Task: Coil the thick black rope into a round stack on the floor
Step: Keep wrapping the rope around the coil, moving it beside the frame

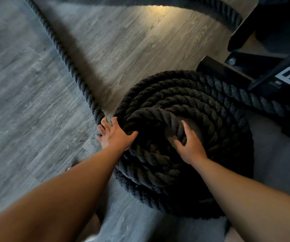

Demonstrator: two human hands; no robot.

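Observation:
The thick black rope (189,95) lies in a round stack of several turns on the grey wood floor, at centre right. A loose length of the rope (67,62) runs from the stack's left side up to the top left. My left hand (114,135) rests flat against the stack's left edge with fingers spread, where the loose length joins. My right hand (189,145) curls over the innermost turn at the stack's centre, fingers wrapped on the rope.
A black metal rack base (242,70) with white lettering stands at the right, touching the stack's far side. Another stretch of rope (228,13) arcs across the top. Grey wood floor (27,102) spreads to the left.

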